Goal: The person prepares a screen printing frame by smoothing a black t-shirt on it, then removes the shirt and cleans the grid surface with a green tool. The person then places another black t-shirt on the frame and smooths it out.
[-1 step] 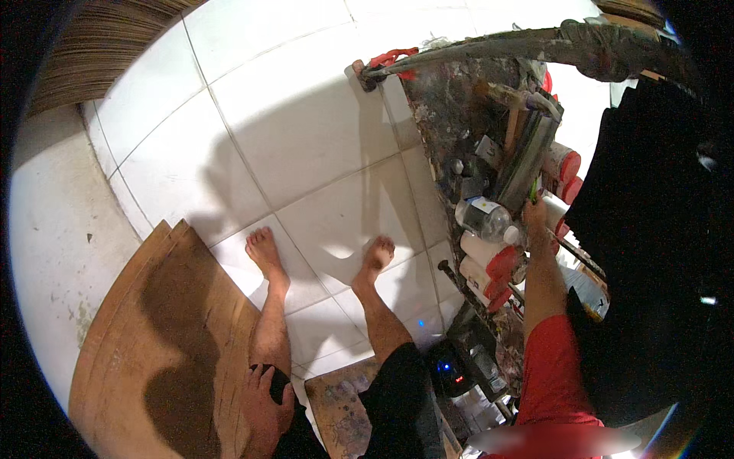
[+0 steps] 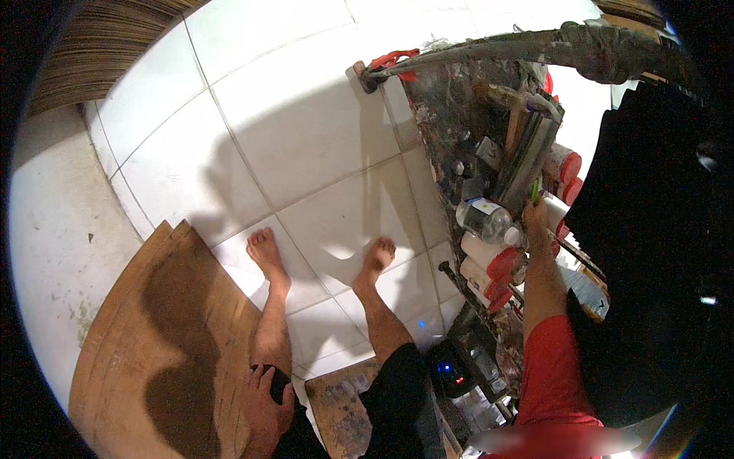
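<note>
My left hand (image 2: 265,405) rests on my left knee, its fingers spread over the black shorts, holding nothing. At the right, my right arm reaches out in a red sleeve over a cluttered workbench. A slim bright green object (image 2: 535,189) sticks up from the closed fingers of my right hand (image 2: 537,216); its kind is too small to make out. Next to that hand, a clear plastic bottle (image 2: 486,219) with a white cap lies on its side. Just nearer are white containers with red lids (image 2: 501,262).
A dark, paint-stained bench (image 2: 442,99) carries tools and long bars. A thick grimy pipe (image 2: 497,50) crosses its far end. Curved wooden boards (image 2: 115,336) lie at the left, and a black device (image 2: 451,371) with blue and red lights sits by my right leg. White tiles (image 2: 306,145) cover the floor.
The green object in my right hand has shifted slightly and shows more of its length. My left hand has stayed on the knee.
</note>
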Tool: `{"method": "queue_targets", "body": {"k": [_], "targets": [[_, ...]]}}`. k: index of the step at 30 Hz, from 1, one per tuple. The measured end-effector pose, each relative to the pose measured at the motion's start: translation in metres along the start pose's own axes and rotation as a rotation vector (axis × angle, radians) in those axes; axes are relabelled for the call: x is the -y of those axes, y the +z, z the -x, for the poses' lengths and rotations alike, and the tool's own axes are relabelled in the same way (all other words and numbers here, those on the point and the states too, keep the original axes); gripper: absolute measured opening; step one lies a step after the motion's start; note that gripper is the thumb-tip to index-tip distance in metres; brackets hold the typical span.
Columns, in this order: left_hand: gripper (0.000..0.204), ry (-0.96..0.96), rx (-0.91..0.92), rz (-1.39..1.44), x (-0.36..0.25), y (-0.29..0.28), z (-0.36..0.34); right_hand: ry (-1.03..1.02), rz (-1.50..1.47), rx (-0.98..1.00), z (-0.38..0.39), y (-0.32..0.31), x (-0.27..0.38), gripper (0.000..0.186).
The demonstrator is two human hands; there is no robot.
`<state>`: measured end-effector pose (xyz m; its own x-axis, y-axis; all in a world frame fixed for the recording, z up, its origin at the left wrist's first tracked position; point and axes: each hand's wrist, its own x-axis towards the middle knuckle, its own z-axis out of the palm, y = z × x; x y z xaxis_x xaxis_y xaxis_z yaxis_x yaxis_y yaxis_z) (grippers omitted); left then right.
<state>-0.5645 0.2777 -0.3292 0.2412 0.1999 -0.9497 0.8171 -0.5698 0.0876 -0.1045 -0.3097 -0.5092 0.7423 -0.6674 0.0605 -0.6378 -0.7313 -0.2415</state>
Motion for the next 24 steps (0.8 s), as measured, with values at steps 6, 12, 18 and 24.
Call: {"method": "queue_targets", "body": {"k": [6, 12, 18, 24], "targets": [[0.054, 0.038, -0.098, 0.027, 0.006, 0.007, 0.0, -0.06, -0.007, -0.058, 0.013, -0.006, 0.006, 0.042], [0.051, 0.0, -0.133, 0.15, 0.021, 0.027, -0.017, -0.497, -0.029, -0.091, 0.158, 0.011, 0.059, 0.046], [0.045, 0.052, -0.24, 0.191, 0.031, 0.019, -0.026, -0.11, -0.358, 1.204, 0.432, -0.1, 0.232, 0.043], [0.049, 0.186, -0.189, 0.071, 0.043, -0.024, 0.029, 0.26, -1.239, 1.781, 0.467, -0.342, 0.377, 0.042]]}}
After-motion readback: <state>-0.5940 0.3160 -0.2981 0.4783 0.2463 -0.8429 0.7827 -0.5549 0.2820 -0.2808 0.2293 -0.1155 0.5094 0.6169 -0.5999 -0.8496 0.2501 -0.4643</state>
